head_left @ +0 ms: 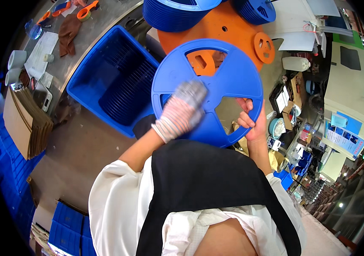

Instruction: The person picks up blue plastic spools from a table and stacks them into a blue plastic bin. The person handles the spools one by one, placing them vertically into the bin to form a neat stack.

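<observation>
A blue plastic reel disc [238, 70] with wide cut-outs is held up in front of my apron. My right hand [252, 121] is bare and grips its right edge, with fingers through a cut-out. Over the disc's left half lies my left hand [181, 111] in a striped white and grey glove. Motion blurs its fingers, so whether they pinch something is unclear. Left of the disc is a blue bin [86, 79] containing a row of dark blue discs [126, 91].
Beyond the disc, an orange round table [173, 40] carries stacked blue reels [177, 17] and a small orange disc [264, 48]. A metal bench [118, 10] with tape dispensers is at far left. Flattened cardboard [24, 121] stands at left. Machines and shelves line the right.
</observation>
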### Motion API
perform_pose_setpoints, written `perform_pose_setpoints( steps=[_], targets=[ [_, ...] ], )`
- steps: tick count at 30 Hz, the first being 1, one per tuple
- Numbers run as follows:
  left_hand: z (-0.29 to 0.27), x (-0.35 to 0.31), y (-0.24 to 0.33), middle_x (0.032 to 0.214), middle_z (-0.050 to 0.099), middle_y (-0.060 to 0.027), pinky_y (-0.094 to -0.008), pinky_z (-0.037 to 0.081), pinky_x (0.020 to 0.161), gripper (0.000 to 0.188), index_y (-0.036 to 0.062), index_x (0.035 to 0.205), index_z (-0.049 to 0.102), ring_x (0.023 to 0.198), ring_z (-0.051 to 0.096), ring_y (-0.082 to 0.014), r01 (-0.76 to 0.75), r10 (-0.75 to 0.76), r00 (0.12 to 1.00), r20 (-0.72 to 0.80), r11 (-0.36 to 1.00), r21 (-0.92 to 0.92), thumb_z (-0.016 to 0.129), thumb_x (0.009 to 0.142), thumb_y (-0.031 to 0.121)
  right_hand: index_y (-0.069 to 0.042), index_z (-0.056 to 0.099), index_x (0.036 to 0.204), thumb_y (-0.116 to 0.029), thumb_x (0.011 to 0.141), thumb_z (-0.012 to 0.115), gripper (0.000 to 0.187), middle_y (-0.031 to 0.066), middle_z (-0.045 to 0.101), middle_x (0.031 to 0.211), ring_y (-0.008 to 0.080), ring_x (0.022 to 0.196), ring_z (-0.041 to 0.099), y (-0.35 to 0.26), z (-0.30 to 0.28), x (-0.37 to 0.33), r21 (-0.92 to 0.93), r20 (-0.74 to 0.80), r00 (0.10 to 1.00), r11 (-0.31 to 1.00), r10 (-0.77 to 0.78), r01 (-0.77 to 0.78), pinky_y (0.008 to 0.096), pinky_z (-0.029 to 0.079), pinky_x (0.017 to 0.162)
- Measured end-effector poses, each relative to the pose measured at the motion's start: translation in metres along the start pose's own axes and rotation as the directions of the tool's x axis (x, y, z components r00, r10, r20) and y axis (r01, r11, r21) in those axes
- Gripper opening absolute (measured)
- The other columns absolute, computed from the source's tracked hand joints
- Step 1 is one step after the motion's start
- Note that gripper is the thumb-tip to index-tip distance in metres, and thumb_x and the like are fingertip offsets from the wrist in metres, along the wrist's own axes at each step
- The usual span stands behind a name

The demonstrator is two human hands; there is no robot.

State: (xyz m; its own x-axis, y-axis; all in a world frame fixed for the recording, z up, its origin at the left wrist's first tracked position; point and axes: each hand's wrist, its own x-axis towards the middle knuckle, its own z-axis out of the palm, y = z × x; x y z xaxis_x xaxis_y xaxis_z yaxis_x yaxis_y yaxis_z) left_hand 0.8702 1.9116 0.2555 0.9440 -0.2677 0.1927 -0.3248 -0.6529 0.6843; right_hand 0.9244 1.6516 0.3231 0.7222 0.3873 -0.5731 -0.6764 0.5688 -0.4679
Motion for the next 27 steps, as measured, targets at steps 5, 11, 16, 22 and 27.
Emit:
perform_pose_setpoints(
  steps=[5,11,16,22,27],
  targets=[
    [-0.006,-0.051,-0.026,0.141,0.048,-0.0202,-0.0494,0.023,0.117,0.063,0.0001,0.134,0.050,0.137,0.038,-0.0374,-0.024,0.024,0.995,0.100,1.000,-0.001,0.058,0.086,0.040,-0.004,0.048,0.089,-0.048,0.104,0.029,0.051,0.0262,0.044,0.144,0.0071,0.039,0.038,-0.020,-0.025,0.000,0.088,0.023,0.999,0.996,-0.026,0.023,0.0225,0.031,0.040],
    [-0.035,-0.044,-0.052,0.132,0.055,-0.0156,-0.0540,0.031,0.113,0.066,0.0054,0.130,0.054,0.130,0.046,-0.0365,-0.260,0.250,0.956,0.156,0.964,0.048,0.067,0.075,0.040,0.001,0.052,0.100,-0.047,0.104,0.033,0.052,0.0274,0.042,0.143,0.0080,0.044,0.041,-0.054,-0.003,0.029,0.077,0.047,0.999,0.997,0.015,-0.018,0.0233,0.034,0.042],
    [-0.023,-0.044,-0.055,0.122,0.061,-0.0153,-0.0423,0.051,0.096,0.038,0.0045,0.117,0.060,0.120,0.056,-0.0366,-0.086,0.096,0.995,-0.017,0.947,0.310,0.062,0.079,0.008,0.002,0.054,0.113,-0.051,0.103,0.032,0.059,0.0257,0.048,0.136,0.0084,0.055,0.042,-0.059,0.051,0.062,-0.030,-0.009,1.000,1.000,-0.007,0.007,0.0231,0.037,0.048],
    [0.000,-0.079,-0.064,0.120,0.062,-0.0143,-0.0351,0.053,0.091,0.025,0.0035,0.118,0.057,0.112,0.061,-0.0256,0.272,-0.471,0.874,0.118,0.273,-0.923,0.052,0.094,0.005,0.004,0.039,0.140,-0.068,0.094,0.036,0.086,0.0281,0.036,0.148,0.0448,0.133,0.042,-0.056,0.089,0.066,-0.262,0.332,0.943,0.963,0.030,0.062,0.0514,0.039,0.108],
    [-0.008,-0.106,-0.032,0.116,0.062,-0.0150,-0.0464,0.055,0.093,0.027,0.0070,0.118,0.056,0.111,0.062,-0.0304,0.105,-0.534,0.786,0.310,-0.380,-0.919,0.064,0.094,0.018,0.004,0.047,0.131,-0.053,0.101,0.034,0.066,0.0249,0.045,0.143,0.0394,0.129,0.048,-0.059,0.020,0.070,-0.280,0.047,0.993,0.953,-0.108,0.117,0.0478,0.044,0.105]
  ],
)
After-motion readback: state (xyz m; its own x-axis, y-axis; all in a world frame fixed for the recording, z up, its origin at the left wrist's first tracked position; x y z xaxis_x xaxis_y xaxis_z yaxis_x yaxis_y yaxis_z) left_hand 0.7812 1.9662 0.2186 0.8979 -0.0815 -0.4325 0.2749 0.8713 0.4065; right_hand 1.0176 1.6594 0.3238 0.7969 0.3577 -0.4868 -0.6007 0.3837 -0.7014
